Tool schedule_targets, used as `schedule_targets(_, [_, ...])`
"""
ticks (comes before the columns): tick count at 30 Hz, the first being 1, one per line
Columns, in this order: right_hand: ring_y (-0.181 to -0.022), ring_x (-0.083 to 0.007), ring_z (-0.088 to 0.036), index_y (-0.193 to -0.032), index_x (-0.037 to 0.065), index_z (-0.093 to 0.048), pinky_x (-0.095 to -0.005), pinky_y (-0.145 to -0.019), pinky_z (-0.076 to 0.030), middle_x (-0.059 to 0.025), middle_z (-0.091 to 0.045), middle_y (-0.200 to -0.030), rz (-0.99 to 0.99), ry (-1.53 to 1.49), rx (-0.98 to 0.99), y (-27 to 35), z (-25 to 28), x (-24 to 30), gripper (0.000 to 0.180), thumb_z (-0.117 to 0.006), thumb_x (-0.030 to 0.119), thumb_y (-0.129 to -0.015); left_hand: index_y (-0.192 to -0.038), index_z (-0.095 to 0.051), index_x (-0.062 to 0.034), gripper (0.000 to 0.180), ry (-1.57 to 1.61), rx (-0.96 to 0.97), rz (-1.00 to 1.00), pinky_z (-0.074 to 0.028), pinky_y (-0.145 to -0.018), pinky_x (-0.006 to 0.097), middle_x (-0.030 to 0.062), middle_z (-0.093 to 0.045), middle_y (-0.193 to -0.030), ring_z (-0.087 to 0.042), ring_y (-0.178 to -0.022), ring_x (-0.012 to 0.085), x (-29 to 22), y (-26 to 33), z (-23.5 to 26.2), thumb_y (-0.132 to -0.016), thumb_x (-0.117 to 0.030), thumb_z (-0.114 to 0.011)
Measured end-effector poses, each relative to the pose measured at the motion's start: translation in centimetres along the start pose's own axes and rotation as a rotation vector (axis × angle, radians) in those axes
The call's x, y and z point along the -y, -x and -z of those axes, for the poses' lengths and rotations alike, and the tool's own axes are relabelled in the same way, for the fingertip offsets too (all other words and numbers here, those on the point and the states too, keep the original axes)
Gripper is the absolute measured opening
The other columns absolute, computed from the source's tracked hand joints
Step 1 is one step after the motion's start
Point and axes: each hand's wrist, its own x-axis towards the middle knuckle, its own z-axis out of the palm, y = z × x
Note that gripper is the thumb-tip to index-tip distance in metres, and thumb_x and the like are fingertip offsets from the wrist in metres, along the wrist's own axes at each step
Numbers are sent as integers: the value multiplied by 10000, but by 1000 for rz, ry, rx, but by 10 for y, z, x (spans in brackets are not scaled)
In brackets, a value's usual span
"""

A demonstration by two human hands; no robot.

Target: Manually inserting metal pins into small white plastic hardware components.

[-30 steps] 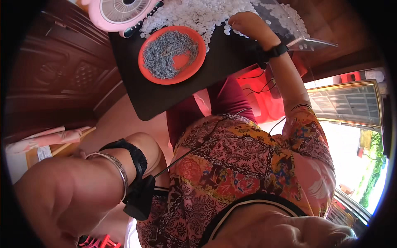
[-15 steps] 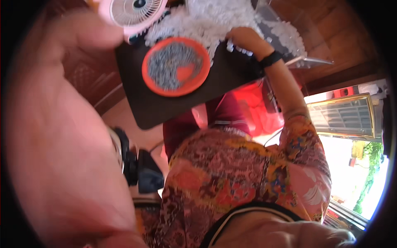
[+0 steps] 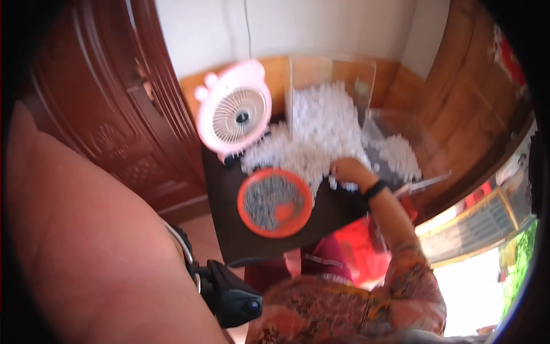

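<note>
My left arm (image 3: 103,229) is raised very close to the camera and fills the left side. A band with a black device (image 3: 232,293) is strapped around it. The fingers of that hand do not show. Farther off, my right hand (image 3: 350,172) rests at the near edge of a heap of small white pieces (image 3: 326,120) on the dark table (image 3: 235,241). Its fingers are curled together, and what they hold is too small to tell. A black wristband (image 3: 375,188) is on that wrist. Left of it stands an orange bowl (image 3: 245,215) of small grey pieces.
A pink fan (image 3: 203,123) stands at the table's far left. Clear panels (image 3: 373,74) rise around the heap, and more white pieces (image 3: 398,157) lie at the right. A brown door (image 3: 103,86) is on the left. Something red (image 3: 364,246) sits below the right forearm.
The view has tilted up, showing more wall and door. My left arm has shifted, and its thumb no longer shows. My right hand stays by the white heap.
</note>
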Motion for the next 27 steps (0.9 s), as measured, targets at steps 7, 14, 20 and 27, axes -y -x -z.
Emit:
schedule_targets(7, [-754,-372,-633,-747,56,-649,-470,-667,-502,-189,-643,-759,-25,101,-121,5,-6,38,157,-525,147,-716,-805,-605,-1,278,-206,95,-336,-420,-751,316,162,-566,-940,-531,-866,271,-13,-33,-2,-791,-274,-554])
schedule_targets(14, [-746,-350,-621,-758,66,-626,-462,-638,-483,-154,-630,-757,-28,147,-192,8,12,26,127,-521,134,-742,-854,-592,31,338,-460,-15,-141,-426,-801,358,214,-546,-1005,-521,-932,327,-12,17,0,-823,-301,-534])
schedule_targets(20, [-739,-365,-601,-799,54,-615,-437,-637,-476,-168,-625,-766,55,-280,-513,0,29,30,131,-559,170,-825,-895,-581,58,389,-563,-93,83,-431,-843,393,259,-528,-1060,-512,-988,375,-3,63,-23,-850,-324,-517])
schedule_targets(27, [-639,-41,-534,-929,46,-626,-188,-551,-395,16,-614,-735,-17,-1383,-212,23,51,96,120,-586,147,-876,-943,-568,89,450,-641,-59,187,-438,-893,434,311,-507,-1124,-501,-1054,431,-5,60,-37,-881,-350,-497])
